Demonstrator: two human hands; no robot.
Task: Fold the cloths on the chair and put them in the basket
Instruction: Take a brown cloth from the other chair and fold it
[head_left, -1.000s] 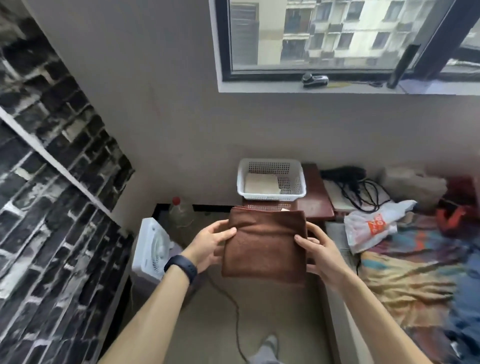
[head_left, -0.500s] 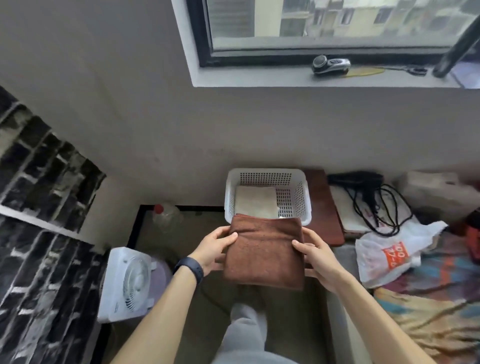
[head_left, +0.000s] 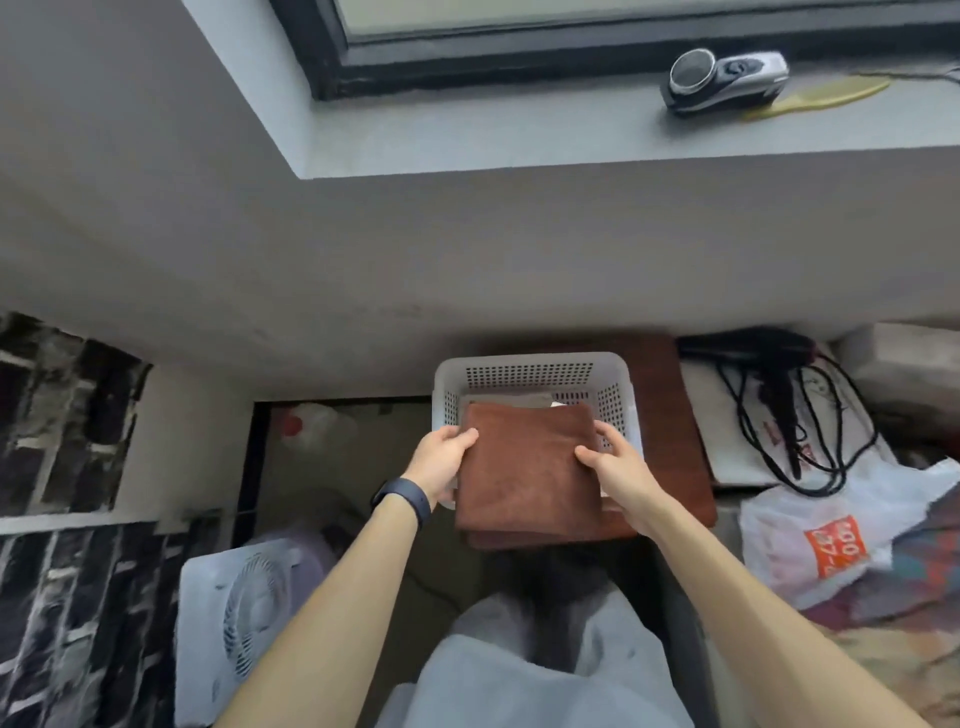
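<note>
Head view: the left hand (head_left: 445, 463) and right hand (head_left: 619, 470) each pinch one side edge of the folded brown cloth (head_left: 530, 467), thumbs on top and the remaining fingers hidden beneath. The cloth hangs over the near part of the white basket (head_left: 524, 359), above a pale cloth (head_left: 511, 400) already inside; contact between the two cannot be told. Its near half overhangs the basket's near rim, so lowering it here would likely drape it over that rim. The cloth looks almost as wide as the basket, so knuckles may catch the side walls and the fold may spring open. The wall (head_left: 467, 260) closes the far side; bare tabletop (head_left: 670, 405) lies to the right, and open floor with a fan (head_left: 244, 618) to the left.
</note>
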